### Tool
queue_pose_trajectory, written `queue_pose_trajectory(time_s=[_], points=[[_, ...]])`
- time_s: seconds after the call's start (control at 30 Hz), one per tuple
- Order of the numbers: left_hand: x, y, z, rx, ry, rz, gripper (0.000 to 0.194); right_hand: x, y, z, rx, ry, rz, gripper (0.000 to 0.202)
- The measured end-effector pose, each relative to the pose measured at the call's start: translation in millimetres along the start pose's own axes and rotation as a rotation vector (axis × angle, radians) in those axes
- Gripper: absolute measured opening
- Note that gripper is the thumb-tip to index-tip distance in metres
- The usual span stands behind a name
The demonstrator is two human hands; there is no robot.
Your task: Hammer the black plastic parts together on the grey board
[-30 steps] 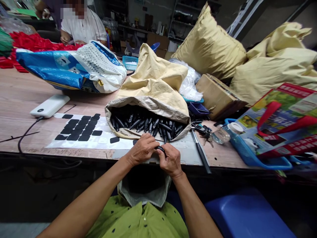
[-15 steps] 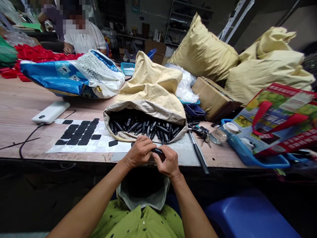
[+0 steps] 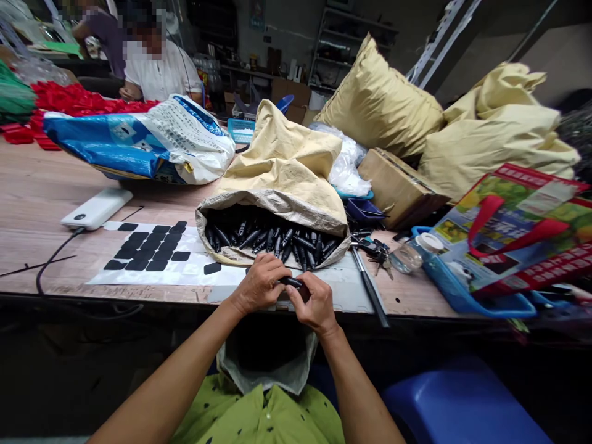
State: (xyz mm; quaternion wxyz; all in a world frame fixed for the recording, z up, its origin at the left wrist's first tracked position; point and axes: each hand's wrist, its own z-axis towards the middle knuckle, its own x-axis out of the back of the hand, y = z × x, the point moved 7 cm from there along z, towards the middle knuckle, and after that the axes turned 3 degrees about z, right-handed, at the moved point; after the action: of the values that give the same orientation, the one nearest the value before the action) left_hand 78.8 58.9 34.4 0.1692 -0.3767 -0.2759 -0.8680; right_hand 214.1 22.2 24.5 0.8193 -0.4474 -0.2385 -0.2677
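Your left hand [image 3: 263, 281] and right hand [image 3: 315, 301] both pinch one small black piece [image 3: 292, 282], so hold it snug and straight without squeezing hard.

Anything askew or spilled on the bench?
No spill visible; the piled black pieces lie inside the sack's mouth. A black-handled tool overhangs the table's front edge, so it may get knocked. A black patch near the sack lies away from the main cluster.

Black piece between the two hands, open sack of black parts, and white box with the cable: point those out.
black piece [image 3: 292, 282]: head view, on its exposed middle
open sack [image 3: 280, 168]: head view, on its upper cloth
white box [image 3: 98, 207]: head view, on its top face
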Motion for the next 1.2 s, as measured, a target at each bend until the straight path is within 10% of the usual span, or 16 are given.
queue_pose_trajectory(time_s=[1.2], points=[[3.4,-4,2,0.055,-0.010,-0.103,0.009,3,9,4,-0.107,-0.010,0.101,0.017]])
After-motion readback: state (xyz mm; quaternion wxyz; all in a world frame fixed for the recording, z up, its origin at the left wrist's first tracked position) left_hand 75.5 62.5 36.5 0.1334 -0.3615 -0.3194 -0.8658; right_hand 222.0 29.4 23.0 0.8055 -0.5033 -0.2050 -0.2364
